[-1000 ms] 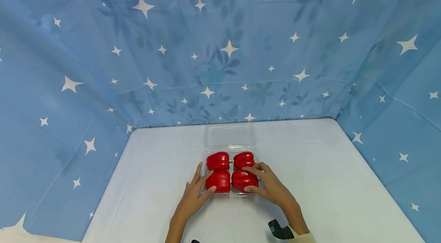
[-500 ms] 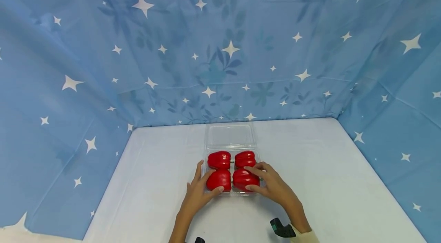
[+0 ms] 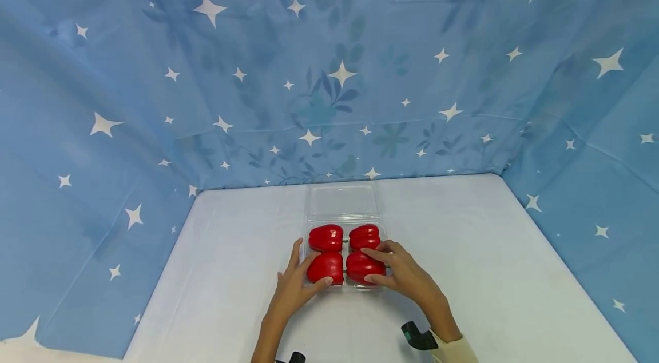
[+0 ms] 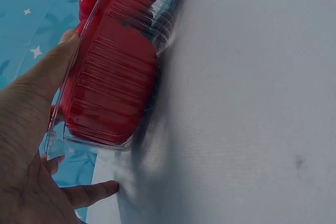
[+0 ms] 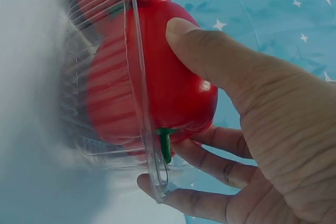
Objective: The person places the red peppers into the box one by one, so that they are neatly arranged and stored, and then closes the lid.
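Several red bell peppers lie in a clear plastic clamshell box [image 3: 360, 288], its hinged lid [image 3: 344, 201] folded back behind it. My left hand [image 3: 289, 294] holds the front-left bell pepper [image 3: 325, 269] between index finger and thumb; its other fingers spread along the box's left side. In the left wrist view the thumb [image 4: 52, 61] lies at the box rim against the pepper. My right hand [image 3: 412, 280] grips the front-right bell pepper [image 5: 178, 82], thumb on its near side and fingers round its stem end. A green stem [image 5: 166, 145] points over the rim.
Behind the front pair sit a back-left bell pepper [image 3: 326, 238] and a back-right bell pepper [image 3: 364, 236]. The white table [image 3: 231, 248] is enclosed by blue star-patterned cloth [image 3: 247, 100] at the back and sides. Dark wrist-worn devices show at the forearms.
My left thumb has slid slightly right along the front of the front-left pepper. The right hand stays on its pepper; the view shifts slightly.
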A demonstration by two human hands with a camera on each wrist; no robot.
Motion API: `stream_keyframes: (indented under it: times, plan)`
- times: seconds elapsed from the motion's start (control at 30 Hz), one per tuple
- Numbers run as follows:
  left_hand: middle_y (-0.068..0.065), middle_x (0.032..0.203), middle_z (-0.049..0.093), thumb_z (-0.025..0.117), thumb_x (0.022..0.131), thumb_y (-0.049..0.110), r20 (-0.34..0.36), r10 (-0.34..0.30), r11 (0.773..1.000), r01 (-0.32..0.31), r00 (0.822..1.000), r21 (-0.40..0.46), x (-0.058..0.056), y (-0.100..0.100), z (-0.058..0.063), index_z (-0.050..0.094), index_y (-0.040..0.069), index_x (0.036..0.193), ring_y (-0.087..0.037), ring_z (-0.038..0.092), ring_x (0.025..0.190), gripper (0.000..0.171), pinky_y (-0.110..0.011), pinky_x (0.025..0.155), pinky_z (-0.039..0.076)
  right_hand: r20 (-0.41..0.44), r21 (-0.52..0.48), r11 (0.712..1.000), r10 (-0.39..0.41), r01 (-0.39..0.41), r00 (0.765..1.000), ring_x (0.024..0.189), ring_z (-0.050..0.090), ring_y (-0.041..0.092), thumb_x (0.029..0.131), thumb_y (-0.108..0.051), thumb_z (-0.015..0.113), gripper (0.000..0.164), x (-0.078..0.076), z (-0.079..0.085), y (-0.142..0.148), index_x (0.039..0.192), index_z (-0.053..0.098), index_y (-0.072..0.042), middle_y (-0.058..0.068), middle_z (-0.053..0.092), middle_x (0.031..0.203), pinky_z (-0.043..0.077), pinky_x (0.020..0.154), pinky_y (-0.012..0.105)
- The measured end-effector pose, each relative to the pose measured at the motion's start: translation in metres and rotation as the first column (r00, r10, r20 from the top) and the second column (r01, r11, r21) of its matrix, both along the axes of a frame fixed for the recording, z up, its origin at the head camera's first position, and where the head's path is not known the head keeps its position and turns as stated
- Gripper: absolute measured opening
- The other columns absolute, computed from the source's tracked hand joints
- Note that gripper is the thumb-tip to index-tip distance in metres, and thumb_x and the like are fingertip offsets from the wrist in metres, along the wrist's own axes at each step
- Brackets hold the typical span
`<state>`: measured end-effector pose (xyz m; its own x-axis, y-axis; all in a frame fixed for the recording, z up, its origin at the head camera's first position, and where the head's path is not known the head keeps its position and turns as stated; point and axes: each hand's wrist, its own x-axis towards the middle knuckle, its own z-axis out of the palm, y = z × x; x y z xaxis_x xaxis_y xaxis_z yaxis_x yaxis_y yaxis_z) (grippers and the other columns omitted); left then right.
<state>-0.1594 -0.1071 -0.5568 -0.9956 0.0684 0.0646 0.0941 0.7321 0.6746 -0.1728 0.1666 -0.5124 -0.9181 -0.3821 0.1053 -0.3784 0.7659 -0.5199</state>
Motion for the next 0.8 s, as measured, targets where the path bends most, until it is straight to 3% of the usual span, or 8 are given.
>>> stream_keyframes:
  times: [0.17, 0.5, 0.8]
  plan:
    - [-0.010, 0.163, 0.022, 0.068, 0.075, 0.066, 0.001, 0.005, 1.000, -0.005, 1.000, -0.005, 0.0001, -0.0006, -0.0022, 0.058, 0.023, 0.137, -0.044, 0.041, 0.138, 0.076, -0.084, 0.094, 0.022, -0.002, 0.008, 1.000, 0.003, -0.003, 1.000, 0.112, 0.053, 0.023, 0.074, -0.040, 0.083, 0.064, 0.0004, -0.0012, -0.0030, 0.132, 0.063, -0.022, 0.009, 0.056, 0.120, 0.061, 0.080, 0.038]
    - [-0.011, 0.163, 0.022, 0.067, 0.076, 0.066, -0.015, -0.003, 1.000, 0.004, 1.000, 0.013, 0.0009, -0.0010, -0.0018, 0.058, 0.024, 0.137, -0.045, 0.041, 0.138, 0.075, -0.085, 0.093, 0.022, -0.107, 0.016, 0.999, 0.033, -0.031, 0.994, 0.104, 0.056, 0.015, 0.075, -0.038, 0.083, 0.059, -0.0031, -0.0045, -0.0026, 0.128, 0.066, -0.019, 0.003, 0.053, 0.113, 0.060, 0.078, 0.029]
    - [-0.011, 0.163, 0.021, 0.069, 0.076, 0.063, -0.007, -0.015, 1.000, 0.015, 1.000, 0.018, 0.0005, -0.0016, -0.0007, 0.057, 0.023, 0.138, -0.044, 0.039, 0.139, 0.075, -0.084, 0.095, 0.020, -0.043, -0.056, 0.996, 0.074, -0.076, 0.996, 0.097, 0.053, 0.011, 0.080, -0.037, 0.079, 0.059, -0.0093, -0.0059, 0.0019, 0.132, 0.063, -0.016, 0.002, 0.052, 0.112, 0.057, 0.072, 0.023]
